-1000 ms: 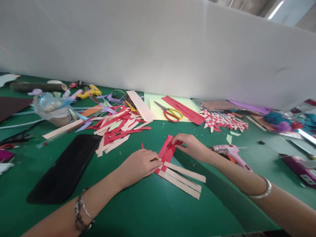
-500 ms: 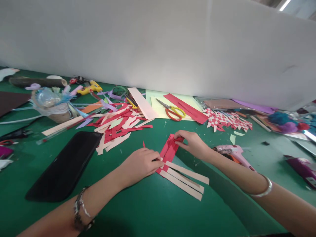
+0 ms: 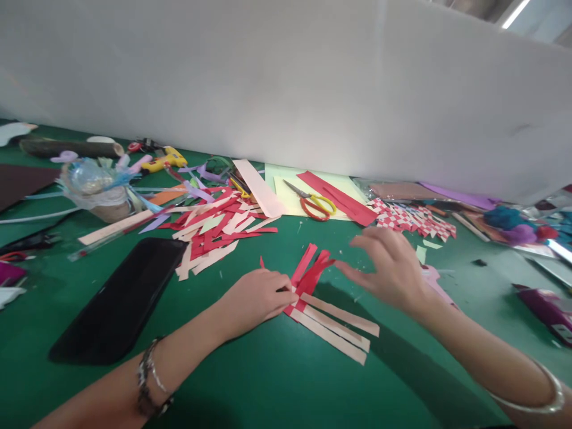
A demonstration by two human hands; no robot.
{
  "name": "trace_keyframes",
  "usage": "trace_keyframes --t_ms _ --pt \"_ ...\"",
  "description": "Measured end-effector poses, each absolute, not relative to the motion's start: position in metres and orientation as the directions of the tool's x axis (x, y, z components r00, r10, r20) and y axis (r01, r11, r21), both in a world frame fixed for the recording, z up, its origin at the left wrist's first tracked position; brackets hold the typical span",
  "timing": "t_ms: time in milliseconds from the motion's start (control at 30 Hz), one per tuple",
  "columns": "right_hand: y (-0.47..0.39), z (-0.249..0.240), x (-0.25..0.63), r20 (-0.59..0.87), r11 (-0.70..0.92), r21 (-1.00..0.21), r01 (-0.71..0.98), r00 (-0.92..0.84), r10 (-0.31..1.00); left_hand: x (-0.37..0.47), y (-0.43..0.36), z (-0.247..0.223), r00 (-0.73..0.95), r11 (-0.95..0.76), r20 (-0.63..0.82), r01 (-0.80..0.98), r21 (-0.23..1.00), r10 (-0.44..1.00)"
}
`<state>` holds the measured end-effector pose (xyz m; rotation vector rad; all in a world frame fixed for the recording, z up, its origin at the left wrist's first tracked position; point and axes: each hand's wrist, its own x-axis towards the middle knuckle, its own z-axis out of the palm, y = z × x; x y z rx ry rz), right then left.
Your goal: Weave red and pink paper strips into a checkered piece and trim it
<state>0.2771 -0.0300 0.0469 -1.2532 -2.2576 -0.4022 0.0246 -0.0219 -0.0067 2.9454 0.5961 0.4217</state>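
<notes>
Red paper strips (image 3: 313, 271) and pale pink paper strips (image 3: 339, 328) cross in a small woven piece on the green table. My left hand (image 3: 259, 295) is closed on the woven part, where its fingertips hide some of the crossings. The red strips point away from me, and the pink ones fan out to the lower right. My right hand (image 3: 388, 268) hovers to the right with thumb and fingers apart, holding nothing. One fingertip is close to the curled end of a red strip; whether they touch I cannot tell.
Loose red and pink strips (image 3: 218, 226) are heaped behind my left hand. Scissors (image 3: 316, 204) lie on pale yellow paper, near several checkered woven pieces (image 3: 411, 217). A black flat case (image 3: 120, 301) is at left. A pink glue gun (image 3: 438, 285) lies partly behind my right hand.
My right hand has let go of the red strips and moved right, its fingers opening. The red strips have spread apart, one curling up. My left hand has stayed in place.
</notes>
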Motion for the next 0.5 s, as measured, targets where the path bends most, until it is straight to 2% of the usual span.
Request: trace_keyframes --t_ms 67,167,267,500 --pt "-0.032 0.055 0.281 0.524 0.509 -0.121 0.853 -0.380 0.762 0.024 -0.022 -0.007 0.885 -0.916 0.243 0.366 0.163 0.397" --pt "-0.026 0.052 0.285 0.332 0.470 -0.287 0.835 -0.374 0.866 0.024 -0.022 -0.008 0.868 -0.905 0.265 0.379 0.193 0.420" --pt "-0.016 0.036 0.285 0.223 0.438 -0.348 0.829 -0.380 0.898 0.024 -0.021 -0.008 0.862 -0.905 0.287 0.366 0.215 0.417" --pt "0.007 0.017 0.283 0.084 0.329 -0.418 0.847 -0.325 0.942 0.023 -0.021 -0.010 0.865 -0.899 0.265 0.372 0.232 0.426"
